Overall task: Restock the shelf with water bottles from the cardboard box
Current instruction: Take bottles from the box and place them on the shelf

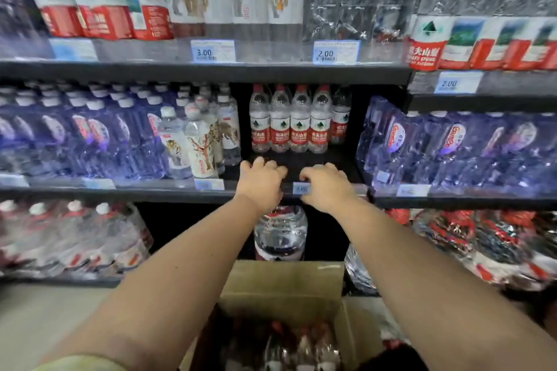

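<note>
A row of red-capped, red-labelled water bottles (289, 120) stands at the back of a dark gap on the middle shelf (150, 193). My left hand (260, 182) and my right hand (327, 187) lie side by side on the shelf's front edge, in front of that row. The fingers of both are curled down and neither holds a bottle. The right thumb sits just under a small blue price tag (301, 189). Below my arms stands the open cardboard box (283, 289), with blurred red-capped bottles (301, 343) inside.
Blue-tinted bottles (75, 138) and tiger-print bottles (199, 144) fill the shelf to the left, and wrapped blue packs (452, 147) fill it to the right. A large bottle (280, 232) stands on the lower shelf behind the box. The top shelf holds tall bottles above price tags.
</note>
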The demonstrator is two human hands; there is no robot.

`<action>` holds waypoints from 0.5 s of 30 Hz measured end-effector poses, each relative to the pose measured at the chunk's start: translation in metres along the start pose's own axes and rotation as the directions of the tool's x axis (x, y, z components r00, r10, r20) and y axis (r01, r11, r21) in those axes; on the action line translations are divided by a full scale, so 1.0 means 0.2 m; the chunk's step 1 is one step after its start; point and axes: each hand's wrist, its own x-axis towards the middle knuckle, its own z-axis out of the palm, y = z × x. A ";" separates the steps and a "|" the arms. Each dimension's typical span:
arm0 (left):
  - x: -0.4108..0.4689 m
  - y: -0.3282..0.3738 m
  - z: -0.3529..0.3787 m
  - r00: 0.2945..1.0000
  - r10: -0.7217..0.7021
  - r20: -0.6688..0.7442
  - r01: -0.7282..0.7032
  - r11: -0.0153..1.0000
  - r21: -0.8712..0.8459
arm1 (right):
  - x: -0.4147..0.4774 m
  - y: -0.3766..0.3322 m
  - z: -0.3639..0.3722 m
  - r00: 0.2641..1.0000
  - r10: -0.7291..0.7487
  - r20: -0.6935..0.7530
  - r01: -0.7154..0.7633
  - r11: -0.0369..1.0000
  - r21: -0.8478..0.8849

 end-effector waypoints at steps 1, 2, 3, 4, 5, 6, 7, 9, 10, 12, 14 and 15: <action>-0.10 0.02 0.05 1.000 -0.003 0.013 0.003 1.000 -0.016 | -0.09 -0.03 0.06 1.000 -0.007 0.011 0.008 1.000 -0.002; -0.19 0.05 0.11 1.000 -0.006 0.018 0.007 1.000 -0.021 | -0.17 -0.06 0.13 1.000 -0.015 0.022 0.015 1.000 0.007; -0.28 0.07 0.18 1.000 -0.009 0.018 0.009 1.000 -0.014 | -0.26 -0.07 0.20 0.999 -0.014 0.037 0.014 1.000 0.020; -0.37 0.10 0.25 1.000 -0.013 0.018 0.013 1.000 -0.006 | -0.34 -0.09 0.27 0.998 -0.007 0.063 0.005 0.999 0.032; -0.45 0.13 0.32 0.999 -0.017 0.028 0.017 1.000 -0.001 | -0.42 -0.11 0.34 0.995 0.005 0.095 -0.009 0.999 0.043; -0.53 0.15 0.38 0.998 -0.024 0.052 0.024 1.000 0.001 | -0.50 -0.12 0.41 0.992 0.015 0.127 -0.022 0.998 0.051; -0.60 0.18 0.44 0.996 -0.035 0.085 0.035 0.999 0.000 | -0.57 -0.12 0.48 0.987 0.026 0.158 -0.035 0.998 0.057; -0.72 0.22 0.56 0.985 -0.055 0.164 0.056 0.998 -0.003 | -0.67 -0.13 0.60 0.975 0.055 0.214 -0.072 0.995 0.076; -0.77 0.23 0.61 0.977 -0.069 0.200 0.072 0.997 -0.009 | -0.71 -0.14 0.65 0.967 0.077 0.242 -0.104 0.990 0.099; -0.86 0.27 0.72 0.959 -0.104 0.263 0.109 0.994 -0.008 | -0.78 -0.14 0.75 0.946 0.125 0.298 -0.170 0.976 0.132; -0.94 0.29 0.83 0.933 -0.142 0.330 0.157 0.987 -0.018 | -0.82 -0.14 0.86 0.914 0.182 0.363 -0.239 0.964 0.118; -0.98 0.30 0.89 0.917 -0.167 0.362 0.192 0.981 -0.032 | -0.84 -0.14 0.91 0.895 0.209 0.394 -0.270 0.957 0.106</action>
